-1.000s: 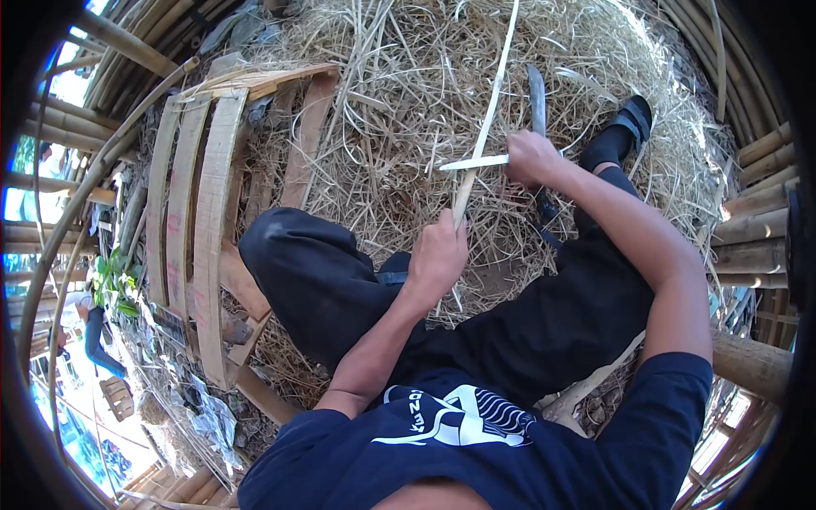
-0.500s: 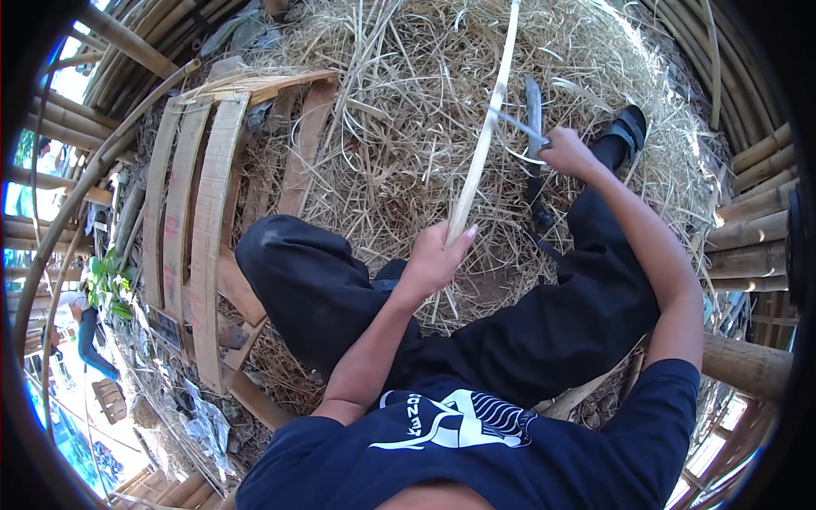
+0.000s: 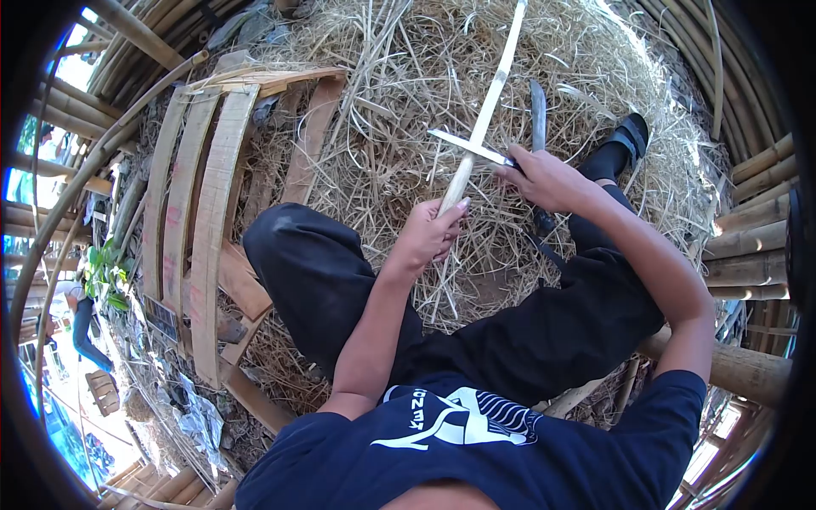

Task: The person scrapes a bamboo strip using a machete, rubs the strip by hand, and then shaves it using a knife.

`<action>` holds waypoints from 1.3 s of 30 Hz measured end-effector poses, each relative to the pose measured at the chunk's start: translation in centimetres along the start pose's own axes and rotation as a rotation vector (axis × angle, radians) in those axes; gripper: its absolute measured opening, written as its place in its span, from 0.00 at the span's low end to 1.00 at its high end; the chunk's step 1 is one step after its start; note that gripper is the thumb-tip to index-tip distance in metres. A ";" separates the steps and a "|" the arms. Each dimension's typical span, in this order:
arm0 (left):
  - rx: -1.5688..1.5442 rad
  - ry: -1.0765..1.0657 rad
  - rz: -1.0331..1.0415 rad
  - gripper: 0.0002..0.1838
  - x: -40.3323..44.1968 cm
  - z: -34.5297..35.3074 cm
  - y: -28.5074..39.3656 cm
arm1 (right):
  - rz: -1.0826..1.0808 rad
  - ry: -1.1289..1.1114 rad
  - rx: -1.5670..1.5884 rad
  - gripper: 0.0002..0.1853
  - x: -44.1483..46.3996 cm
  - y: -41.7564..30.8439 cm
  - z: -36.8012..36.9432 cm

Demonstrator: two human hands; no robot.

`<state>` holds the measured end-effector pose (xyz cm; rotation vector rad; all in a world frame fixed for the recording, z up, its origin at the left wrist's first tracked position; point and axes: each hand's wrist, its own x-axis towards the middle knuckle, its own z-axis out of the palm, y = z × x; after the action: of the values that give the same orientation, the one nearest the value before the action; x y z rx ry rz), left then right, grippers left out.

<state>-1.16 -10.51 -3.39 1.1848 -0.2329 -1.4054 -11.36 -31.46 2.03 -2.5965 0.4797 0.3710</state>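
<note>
A long pale bamboo strip (image 3: 495, 95) slants up from my left hand (image 3: 429, 234), whose fingers are wrapped round its near end. My right hand (image 3: 548, 178) is closed on the dark handle of a knife (image 3: 459, 143). The blade lies across the strip, a short way above my left hand, with its tip pointing left. Beyond my right hand a larger machete (image 3: 538, 115) rests on the straw, its lower part partly hidden by my hand and wrist.
Dry shavings and straw (image 3: 408, 110) cover the ground. A slatted wooden pallet (image 3: 212, 204) stands at left. Bamboo poles (image 3: 752, 251) line the right side. My sandalled foot (image 3: 629, 136) is at upper right. Another person's leg (image 3: 87, 340) shows at far left.
My right hand has brought the knife down along the strip, toward my left hand. The blade now lies more squarely across it. My left hand has risen slightly, still gripping.
</note>
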 end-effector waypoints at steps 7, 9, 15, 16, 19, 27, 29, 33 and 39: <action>-0.099 -0.052 0.004 0.10 -1.0 0.3 0.7 | -0.118 -0.075 0.088 0.16 -2.0 -2.3 0.4; -0.114 -0.063 -0.014 0.10 -1.3 0.2 0.5 | -0.207 -0.033 0.098 0.15 -1.5 -1.2 1.0; -0.078 -0.043 -0.011 0.10 -2.3 0.5 0.5 | -0.134 0.033 0.029 0.13 1.1 3.4 1.9; -0.072 -0.045 -0.012 0.10 -2.3 0.5 0.3 | -0.164 0.065 -0.085 0.15 0.8 2.9 -0.1; 0.001 -0.031 -0.002 0.11 -2.3 1.3 0.1 | -0.076 0.143 0.047 0.18 1.8 5.1 0.1; 0.032 0.025 -0.001 0.10 -1.9 0.6 -0.2 | -0.148 -0.007 0.017 0.19 -0.5 -0.4 1.4; 0.058 0.028 0.017 0.10 -1.8 0.5 -0.4 | -0.169 -0.009 -0.031 0.17 -0.1 0.4 1.1; 0.095 0.014 0.031 0.11 -2.3 0.9 -0.1 | 0.144 0.087 0.041 0.13 2.1 6.6 -0.5; 0.022 -0.017 -0.001 0.12 -2.6 0.7 0.3 | 0.087 0.207 0.067 0.19 0.4 10.5 0.9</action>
<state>-2.10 -8.78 -1.55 1.1918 -0.2602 -1.4173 -15.29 -39.81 -3.07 -2.5668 0.6658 0.1115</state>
